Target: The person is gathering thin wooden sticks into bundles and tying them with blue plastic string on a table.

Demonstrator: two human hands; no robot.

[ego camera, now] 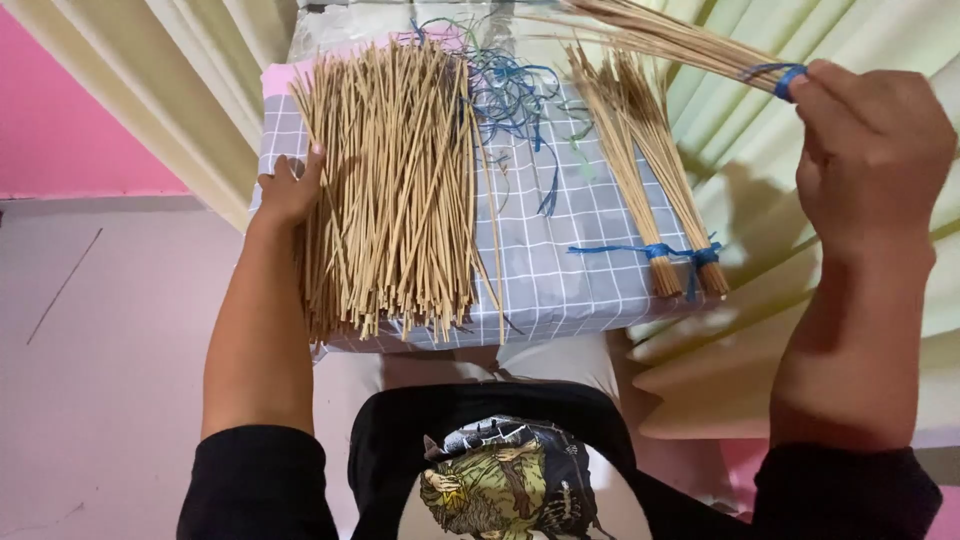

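Up at far right, the right hand point(872, 150) is closing its grip on a tied stick bundle point(680, 40) at the blue band: light, stiff, snappable. Left hand point(290, 190) is resting flat, open, against the loose sticks point(395, 190) on the checked worktop point(570, 250).

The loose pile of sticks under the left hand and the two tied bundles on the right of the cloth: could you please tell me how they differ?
The loose pile of sticks is unbound and spread wide; the two tied bundles are each bound with blue ribbon near their lower ends. The pile holds far more sticks than both bundles together. The left hand touches the pile's edge; no hand touches the bundles. Both are thin tan sticks lying on the grey checked cloth.
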